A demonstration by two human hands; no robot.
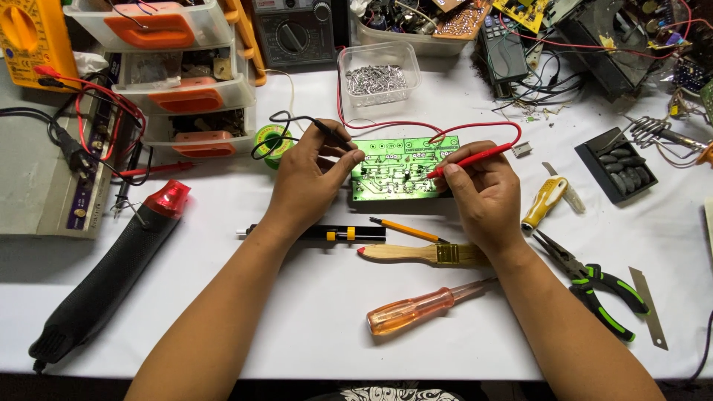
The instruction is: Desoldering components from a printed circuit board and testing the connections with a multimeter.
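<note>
Nearest the camera, an amber-handled transparent plastic screwdriver (416, 310) lies on the white tabletop (312, 327), with a flat wooden-handled brush with a brass ferrule (423, 254) just beyond it, beside a thin orange pencil (405, 230) and a slim black pen-shaped tool with yellow bands (327, 233).

Between the two hands, a green rectangular printed circuit board (394, 172) is laid flat on the table, copper-trace side up. A black multimeter probe (332, 134) is pinched between the thumb and curled fingers of the left hand (306, 182), its tip lying at the board's left edge. A red multimeter probe (475, 158) is held pen-fashion by the right hand (486, 194), fingers pressed together around the shaft, the tip set on the board's middle.

The board is judged light, thin and stiff, yet fragile: solder joints and traces are likely to be scratched or lifted under hard pressure, and it may slide on the smooth cloth. It is best taken by its bare edges, never by the soldered face. The probes are judged light and rigid, with sharp tips and trailing leads that tug; a hold on the insulated shaft near the tip seems steadiest.

To the right, green-and-black-handled pliers (601, 289) and a yellow-handled utility knife (546, 200) are seen; to the left, a black heat gun with a red nozzle (119, 267).
</note>
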